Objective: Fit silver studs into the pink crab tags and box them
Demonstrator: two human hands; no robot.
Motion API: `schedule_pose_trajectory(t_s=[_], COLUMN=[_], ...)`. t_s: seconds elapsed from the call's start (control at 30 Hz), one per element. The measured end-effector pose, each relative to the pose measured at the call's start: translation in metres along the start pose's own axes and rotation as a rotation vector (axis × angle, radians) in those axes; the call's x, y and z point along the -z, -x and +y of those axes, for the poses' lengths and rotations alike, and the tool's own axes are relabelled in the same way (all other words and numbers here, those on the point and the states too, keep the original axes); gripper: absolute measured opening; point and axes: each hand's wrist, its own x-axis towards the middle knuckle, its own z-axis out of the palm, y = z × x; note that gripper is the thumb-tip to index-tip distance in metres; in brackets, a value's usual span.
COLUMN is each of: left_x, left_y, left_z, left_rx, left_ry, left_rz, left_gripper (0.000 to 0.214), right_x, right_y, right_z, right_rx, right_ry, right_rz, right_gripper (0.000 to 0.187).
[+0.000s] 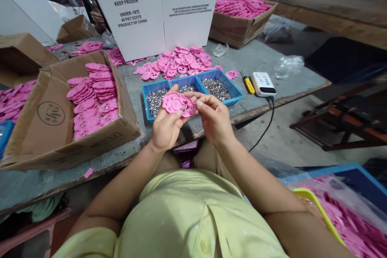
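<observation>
In my left hand (166, 128) is a pink plastic piece (173, 102) with a scalloped outline and raised details, pinched between thumb and fingers. My right hand (215, 117) meets the piece's right end, thumb and forefinger pressed together there. Whatever small item those fingertips may hold is too small to make out. Just behind both hands stands a blue divided tray (234, 99), its compartments filled with small shiny metal parts. A heap of similar pink pieces (178, 61) lies beyond the tray.
At left, a cardboard box (90, 154) holds stacked pink pieces. Another full carton (242, 32) sits back right, beside a tall white carton (142, 28). Right of the tray are a yellow-handled screwdriver (249, 84) and a white device (263, 84) with a cable hanging over the table edge.
</observation>
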Motion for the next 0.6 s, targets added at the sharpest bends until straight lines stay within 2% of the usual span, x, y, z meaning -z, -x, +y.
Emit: schedule_pose_trajectory(t_s=[0.13,0.23,0.33,0.47,0.53,0.6], left_x=[0.005,0.012,0.021,0.035,0.042,0.048], left_y=[0.0,0.004,0.009,0.018,0.023,0.027], left_z=[0.004,0.004,0.001,-0.003,-0.004,-0.004], left_rx=[0.115,0.162,0.162,0.165,0.17,0.181], left_ry=[0.036,0.027,0.001,-0.053,-0.084,-0.112], left_rz=[0.048,0.055,0.085,0.137,0.179,0.218], left_gripper=[0.073,0.076,0.076,0.067,0.059,0.053], right_x=[0.023,0.038,0.04,0.024,0.017,0.012], right_y=[-0.032,-0.066,-0.09,-0.102,-0.104,-0.105], right_z=[0.017,0.03,0.036,0.038,0.039,0.039], right_rx=[0.09,0.06,0.005,-0.088,-0.177,-0.243], right_ry=[0.199,0.469,0.821,1.445,1.607,1.639], right_rz=[0.053,0.046,-0.111,-0.403,-0.491,-0.535], right_gripper=[0.017,0.014,0.013,0.015,0.019,0.022])
